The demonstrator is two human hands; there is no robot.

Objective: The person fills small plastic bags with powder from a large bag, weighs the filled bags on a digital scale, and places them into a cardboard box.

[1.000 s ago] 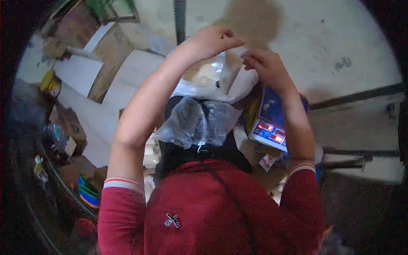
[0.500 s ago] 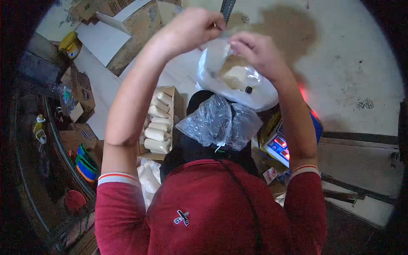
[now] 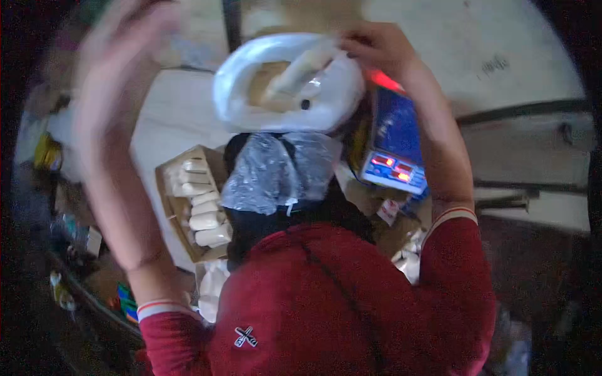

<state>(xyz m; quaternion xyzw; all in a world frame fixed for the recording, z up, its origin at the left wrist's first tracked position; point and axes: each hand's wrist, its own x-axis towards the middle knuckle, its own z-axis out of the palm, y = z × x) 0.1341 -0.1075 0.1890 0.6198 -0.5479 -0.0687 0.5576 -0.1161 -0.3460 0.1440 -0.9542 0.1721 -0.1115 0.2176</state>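
My right hand is closed on the upper end of a slim bag of pale contents. That bag slants down into a wide container lined with white plastic, where pale powder and a small black object show. My left hand is raised at the upper left, away from the container, and motion smears its fingers. Clear plastic bags lie on my lap, below the container.
A cardboard box at the left holds several filled pale bags. More filled bags lie below it. To the right stands a blue scale with lit red digits. A yellow container is at the far left.
My left hand has moved away from my right hand to the upper left. The slim filled bag now shows hanging from my right hand. The view has shifted.
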